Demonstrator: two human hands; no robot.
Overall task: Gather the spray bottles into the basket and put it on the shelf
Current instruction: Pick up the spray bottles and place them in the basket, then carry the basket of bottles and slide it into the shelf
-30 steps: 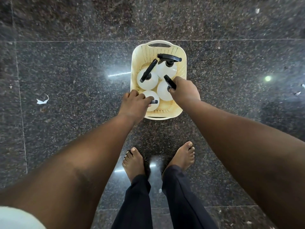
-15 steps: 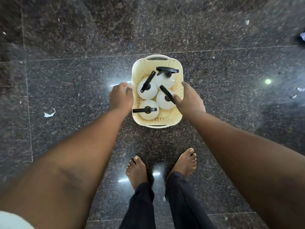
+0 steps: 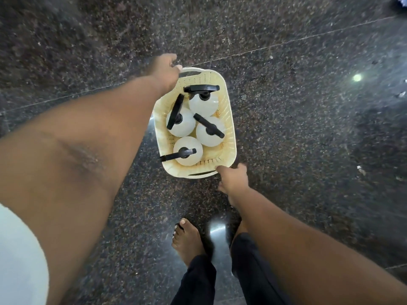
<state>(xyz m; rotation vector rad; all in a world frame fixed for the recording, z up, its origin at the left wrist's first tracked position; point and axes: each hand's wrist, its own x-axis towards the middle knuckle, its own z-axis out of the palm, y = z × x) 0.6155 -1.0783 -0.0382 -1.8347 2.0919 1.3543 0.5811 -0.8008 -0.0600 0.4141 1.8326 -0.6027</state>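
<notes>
A cream perforated plastic basket [image 3: 229,119] is low over the dark floor and holds several white spray bottles with black trigger heads, all standing upright. One bottle [image 3: 203,104] is at the far end and another [image 3: 187,151] at the near end. My left hand [image 3: 166,70] reaches over to the basket's far left corner, fingers curled at the far handle slot. The fingers of my right hand [image 3: 233,178] close on the near right corner of the rim, beside the near handle. The view is blurred by motion.
Dark speckled granite floor [image 3: 308,128] with thin tile seams lies all around. My bare left foot [image 3: 187,241] and dark trouser legs are just below the basket. Small pale scraps [image 3: 361,170] lie on the floor at the right. No shelf is in view.
Both hands left the basket's sides: the left went to the far handle, the right to the near right corner. The basket has turned slightly, and the view has shifted.
</notes>
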